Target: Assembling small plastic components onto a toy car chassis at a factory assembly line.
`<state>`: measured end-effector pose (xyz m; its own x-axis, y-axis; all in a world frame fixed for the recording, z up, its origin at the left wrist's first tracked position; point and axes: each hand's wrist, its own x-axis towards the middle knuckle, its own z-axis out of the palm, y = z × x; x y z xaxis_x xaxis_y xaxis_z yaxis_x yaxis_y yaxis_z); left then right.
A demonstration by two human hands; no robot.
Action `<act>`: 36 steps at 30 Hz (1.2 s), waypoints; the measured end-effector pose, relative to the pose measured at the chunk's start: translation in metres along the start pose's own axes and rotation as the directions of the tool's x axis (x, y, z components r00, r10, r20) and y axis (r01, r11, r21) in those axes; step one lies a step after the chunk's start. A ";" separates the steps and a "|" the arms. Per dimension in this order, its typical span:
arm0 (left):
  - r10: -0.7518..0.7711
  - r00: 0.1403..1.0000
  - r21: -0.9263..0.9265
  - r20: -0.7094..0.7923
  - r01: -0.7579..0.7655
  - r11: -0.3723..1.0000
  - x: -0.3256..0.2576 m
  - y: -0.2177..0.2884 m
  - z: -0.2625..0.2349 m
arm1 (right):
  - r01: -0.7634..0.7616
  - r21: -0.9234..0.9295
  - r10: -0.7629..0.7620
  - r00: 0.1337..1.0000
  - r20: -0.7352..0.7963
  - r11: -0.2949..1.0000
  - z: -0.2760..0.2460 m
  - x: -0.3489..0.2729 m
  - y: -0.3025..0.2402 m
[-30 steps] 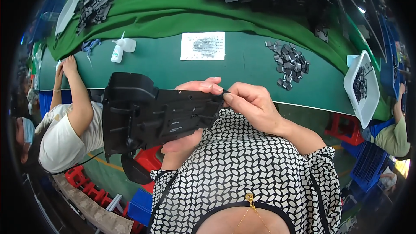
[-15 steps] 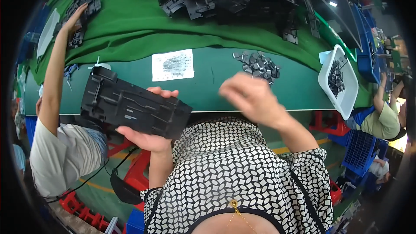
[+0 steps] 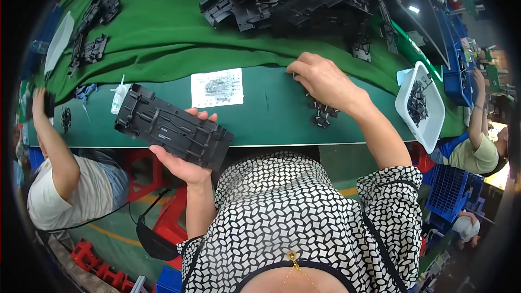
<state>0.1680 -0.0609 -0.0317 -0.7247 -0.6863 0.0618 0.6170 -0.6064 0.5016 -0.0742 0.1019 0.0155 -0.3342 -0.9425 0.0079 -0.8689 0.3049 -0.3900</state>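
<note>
My left hand (image 3: pixel 187 169) grips a long black moulded plastic part (image 3: pixel 173 127) from below, its thumb at the near edge and fingertips curled over the far edge. The part is tilted just above the table's front edge, with ribs and channels facing up. Over a pile of small black pieces (image 3: pixel 322 118), my right hand (image 3: pixel 330 82) reaches down with thumb and fingers pinched together. A small dark piece shows at those fingertips, partly covered. The hand hides most of the pile.
A printed sheet (image 3: pixel 217 88) lies mid-table, with a white bottle (image 3: pixel 118 99) to its left. Large black parts (image 3: pixel 293 2) are heaped on green cloth (image 3: pixel 163 38). At right stands a white basket (image 3: pixel 437 119) of black pieces. A co-worker's arm (image 3: pixel 54 149) is at left.
My right hand has moved away from my body onto the pile of small pieces. The plastic part in my left hand shifted slightly. The co-worker's arm at left has drawn back toward the table's edge.
</note>
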 end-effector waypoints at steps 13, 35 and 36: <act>-0.005 1.000 -0.022 -0.029 0.004 1.000 0.006 -0.001 -0.002 | -0.091 0.469 0.107 0.994 -0.008 0.879 0.011 0.033 -0.058; -0.018 0.998 0.015 -0.055 0.019 1.000 0.004 0.002 -0.002 | 0.068 0.345 -0.032 0.994 -0.109 0.936 0.041 0.060 -0.084; -0.017 0.999 0.021 -0.047 0.018 1.000 0.004 0.001 -0.002 | 0.032 0.345 0.005 0.994 -0.106 0.938 0.045 0.061 -0.082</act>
<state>0.1664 -0.0657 -0.0328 -0.7195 -0.6944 0.0125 0.5976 -0.6099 0.5206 -0.0067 0.0134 0.0069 -0.3757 -0.9210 0.1033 -0.6997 0.2088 -0.6833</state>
